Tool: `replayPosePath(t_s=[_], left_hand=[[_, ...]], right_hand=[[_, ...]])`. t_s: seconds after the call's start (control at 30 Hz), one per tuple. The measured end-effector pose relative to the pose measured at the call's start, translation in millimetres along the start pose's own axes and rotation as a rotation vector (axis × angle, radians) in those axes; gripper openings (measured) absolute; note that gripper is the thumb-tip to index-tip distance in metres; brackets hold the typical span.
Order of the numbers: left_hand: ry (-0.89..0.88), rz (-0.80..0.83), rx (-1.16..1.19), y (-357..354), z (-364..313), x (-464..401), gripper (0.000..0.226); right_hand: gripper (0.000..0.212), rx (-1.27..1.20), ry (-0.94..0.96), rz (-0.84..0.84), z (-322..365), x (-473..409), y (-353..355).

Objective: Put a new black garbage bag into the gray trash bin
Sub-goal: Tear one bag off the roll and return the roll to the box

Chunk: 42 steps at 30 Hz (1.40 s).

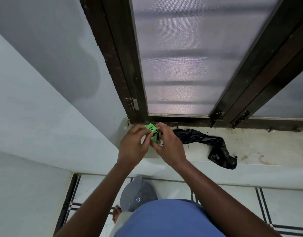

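Observation:
Both hands meet over the left end of a window sill [260,149]. My left hand [134,142] and my right hand [167,144] grip a small green packet [151,130] with black print; a bit of black plastic shows at its opening. A black garbage bag [214,147] lies crumpled on the sill to the right, one end hanging over the edge. On the floor below stands the gray trash bin [138,194], its lid closed, partly hidden behind my blue shirt.
A dark-framed window with frosted mesh panes [190,57] rises behind the sill. A white wall [36,100] closes in on the left. The tiled floor [284,206] with black lines stretches to the right of the bin. A foot shows next to the bin.

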<state>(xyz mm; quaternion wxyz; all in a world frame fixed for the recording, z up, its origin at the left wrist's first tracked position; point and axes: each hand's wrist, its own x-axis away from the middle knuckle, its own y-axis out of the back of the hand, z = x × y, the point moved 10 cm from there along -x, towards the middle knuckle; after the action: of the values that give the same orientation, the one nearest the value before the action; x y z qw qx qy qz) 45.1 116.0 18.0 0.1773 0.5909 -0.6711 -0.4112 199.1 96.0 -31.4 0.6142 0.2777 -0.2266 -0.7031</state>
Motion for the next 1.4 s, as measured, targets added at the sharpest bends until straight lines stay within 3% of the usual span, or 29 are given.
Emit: replayPosePath(t_s=[0.4,0.53,0.63,0.8,0.9,1.0,1.1,1.23,1.4], left_hand=[[-0.098,0.045,-0.131,-5.5,-11.4,3.2,0.019],[-0.165,0.075,-0.272,-11.9,-20.3,4.1,0.013],[-0.105,0.067,-0.203,-15.7,-15.5,2.2,0.016],[0.121,-0.197,0.138,7.7,16.8,10.6,0.006],[0.265,-0.295,0.179,17.2,28.9,22.2,0.017],[0.383,-0.011,0.086,-17.6,37.9,26.8,0.011],[0.435,0.271,0.229,-58.9,39.8,40.1,0.007],[0.404,0.361,0.416,-84.5,18.3,46.2,0.018],[0.374,0.457,0.624,-111.7,-27.7,41.0,0.021]], right_hand=[[0.059,0.057,0.010,-0.005,0.2,-1.0,1.9],[0.074,0.054,-0.022,0.018,-4.1,-0.3,-3.6],[0.092,0.062,-0.117,0.102,-18.8,1.5,-18.1],[0.072,0.094,-0.129,0.084,-28.7,-1.8,-14.3],[0.067,0.018,-0.067,0.065,-22.3,-7.7,-3.0],[0.053,-0.112,-0.003,0.004,-11.8,-6.7,11.3],[0.026,-0.197,-0.026,-0.098,-17.6,3.3,24.3],[0.005,-0.376,-0.249,-0.145,-48.3,27.8,35.0],[0.008,-0.480,-0.379,-0.227,-73.8,62.4,64.2]])
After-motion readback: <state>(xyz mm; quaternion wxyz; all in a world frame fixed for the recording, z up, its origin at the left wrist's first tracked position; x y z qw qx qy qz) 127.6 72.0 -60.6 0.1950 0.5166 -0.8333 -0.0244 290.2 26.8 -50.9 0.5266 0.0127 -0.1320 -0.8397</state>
